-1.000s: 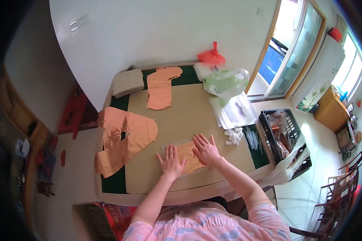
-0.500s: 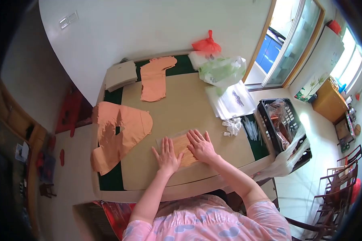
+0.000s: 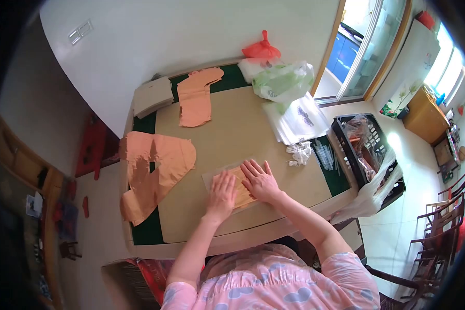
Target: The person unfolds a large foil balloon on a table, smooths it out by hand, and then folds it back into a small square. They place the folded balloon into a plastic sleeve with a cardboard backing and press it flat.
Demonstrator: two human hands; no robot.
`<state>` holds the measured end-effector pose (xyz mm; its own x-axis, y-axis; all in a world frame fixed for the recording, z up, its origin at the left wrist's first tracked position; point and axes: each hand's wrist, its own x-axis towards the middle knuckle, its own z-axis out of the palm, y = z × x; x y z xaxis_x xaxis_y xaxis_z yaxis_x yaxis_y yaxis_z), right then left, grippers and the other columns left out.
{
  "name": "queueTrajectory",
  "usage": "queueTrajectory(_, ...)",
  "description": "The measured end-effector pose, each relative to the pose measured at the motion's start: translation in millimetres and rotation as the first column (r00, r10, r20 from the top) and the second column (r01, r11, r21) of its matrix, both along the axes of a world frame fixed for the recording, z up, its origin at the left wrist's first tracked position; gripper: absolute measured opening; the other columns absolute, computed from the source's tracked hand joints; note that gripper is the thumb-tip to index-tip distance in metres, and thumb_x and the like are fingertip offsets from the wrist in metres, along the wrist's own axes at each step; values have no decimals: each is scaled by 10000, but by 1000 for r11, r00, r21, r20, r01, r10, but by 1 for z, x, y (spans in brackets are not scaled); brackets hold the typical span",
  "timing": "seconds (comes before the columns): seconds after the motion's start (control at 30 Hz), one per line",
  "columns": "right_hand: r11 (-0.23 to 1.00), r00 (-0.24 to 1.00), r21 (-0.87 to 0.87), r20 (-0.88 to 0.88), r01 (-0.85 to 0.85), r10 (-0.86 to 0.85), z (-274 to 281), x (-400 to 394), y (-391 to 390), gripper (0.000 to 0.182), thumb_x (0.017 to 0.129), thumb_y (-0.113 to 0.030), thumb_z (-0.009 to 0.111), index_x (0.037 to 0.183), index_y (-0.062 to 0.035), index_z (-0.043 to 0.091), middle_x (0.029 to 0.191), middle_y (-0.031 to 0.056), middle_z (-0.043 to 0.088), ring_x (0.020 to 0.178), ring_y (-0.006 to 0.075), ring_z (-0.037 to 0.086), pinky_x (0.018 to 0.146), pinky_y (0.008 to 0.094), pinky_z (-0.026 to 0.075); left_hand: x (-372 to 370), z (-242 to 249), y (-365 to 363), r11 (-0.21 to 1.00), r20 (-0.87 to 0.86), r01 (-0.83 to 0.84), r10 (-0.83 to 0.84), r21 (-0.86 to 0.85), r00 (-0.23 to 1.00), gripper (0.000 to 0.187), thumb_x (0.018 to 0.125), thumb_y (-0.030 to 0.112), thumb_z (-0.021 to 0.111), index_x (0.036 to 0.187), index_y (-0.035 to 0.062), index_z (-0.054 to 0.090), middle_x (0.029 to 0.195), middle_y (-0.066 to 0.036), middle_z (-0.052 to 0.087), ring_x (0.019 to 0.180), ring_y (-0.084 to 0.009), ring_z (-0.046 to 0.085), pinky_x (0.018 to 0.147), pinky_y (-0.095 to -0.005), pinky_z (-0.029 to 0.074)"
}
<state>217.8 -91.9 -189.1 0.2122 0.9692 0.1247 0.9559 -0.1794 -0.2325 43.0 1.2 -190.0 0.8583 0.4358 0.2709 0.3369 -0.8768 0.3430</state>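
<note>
An orange-tan sheet (image 3: pixel 242 195) lies flat inside what looks like a clear plastic sleeve (image 3: pixel 207 178), near the front of the table. Across its left side rests my left hand (image 3: pixel 222 197), palm down with fingers stretched out and close together. My right hand (image 3: pixel 261 182) lies flat over the upper right part, its fingers extended and thumb apart. Neither hand grips anything; both touch the sleeve from above. Part of the sheet is hidden under them.
Torn orange paper (image 3: pixel 165 160) lies left, another orange piece (image 3: pixel 195 101) behind it. A cardboard stack (image 3: pixel 152 98) sits back left. Clear plastic bags (image 3: pixel 298 121), a green-white bag (image 3: pixel 284 82), crumpled white material (image 3: pixel 299 153) and clear strips (image 3: pixel 324 156) are right, beside a black crate (image 3: pixel 346 142).
My left hand has moved slightly up and right onto the sheet, its fingers drawing together. My right hand stays nearly in place. The whole view has shifted slightly.
</note>
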Motion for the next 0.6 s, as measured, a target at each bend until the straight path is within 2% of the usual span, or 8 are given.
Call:
queueTrajectory(0.13, 999, 1000, 32, 17, -9, 8, -1, 1, 0, 556, 969, -385, 398, 1446, -106, 334, 1507, 65, 323, 1411, 231, 252, 1137, 535, 150, 7, -9, -9, 1000, -37, 2, -2, 0, 999, 591, 905, 302, 537, 1405, 35, 369, 1506, -156, 280, 1404, -326, 233, 1127, -517, 189)
queueTrajectory(0.23, 991, 994, 134, -106, -15, 30, 12, 0, -6, 501, 947, -296, 481, 1414, -140, 390, 1487, 87, 350, 1392, 265, 286, 1130, 541, 171, 3, -14, -12, 1000, -52, 2, -2, 15, 999, 607, 903, 316, 541, 1415, 47, 357, 1509, -152, 277, 1407, -330, 225, 1128, -518, 183)
queueTrajectory(0.33, 932, 966, 351, -200, -87, 166, 20, 7, -34, 457, 864, -166, 583, 1316, -157, 522, 1381, 112, 458, 1303, 303, 392, 1110, 523, 232, 5, -15, -5, 1000, -66, 3, -2, 28, 998, 628, 910, 361, 524, 1428, 57, 340, 1513, -150, 272, 1412, -324, 217, 1132, -520, 172)
queueTrajectory(0.37, 922, 965, 366, -167, -131, 203, 21, 7, -53, 440, 814, -122, 608, 1252, -153, 576, 1275, 103, 506, 1218, 297, 440, 1072, 499, 282, 6, -19, -5, 1000, -74, -1, 2, 23, 997, 647, 913, 395, 515, 1435, 61, 330, 1514, -149, 270, 1413, -319, 217, 1133, -522, 168)
queueTrajectory(0.4, 910, 961, 375, -136, -173, 239, 21, 6, -72, 429, 765, -79, 632, 1188, -150, 630, 1169, 94, 554, 1132, 291, 489, 1033, 476, 332, 6, -22, -6, 1000, -85, -5, 7, 14, 996, 666, 915, 429, 505, 1442, 65, 320, 1515, -149, 268, 1413, -314, 218, 1135, -524, 164)
queueTrajectory(0.5, 960, 977, 275, -182, -61, 114, 19, 3, -112, 413, 718, -45, 634, 1115, -152, 674, 1023, 70, 541, 990, 269, 516, 939, 442, 383, 5, -15, -9, 999, -71, -14, 11, -45, 997, 716, 901, 491, 499, 1449, 72, 308, 1518, -150, 260, 1418, -316, 205, 1137, -533, 145)
queueTrajectory(0.6, 972, 994, 236, -96, -20, 44, 17, 1, -112, 455, 724, -57, 622, 1166, -160, 648, 965, 54, 550, 956, 238, 517, 911, 405, 378, 3, 1, -12, 999, -66, 25, -27, -28, 997, 746, 887, 510, 509, 1451, 68, 303, 1509, -169, 270, 1422, -328, 190, 1137, -523, 132)
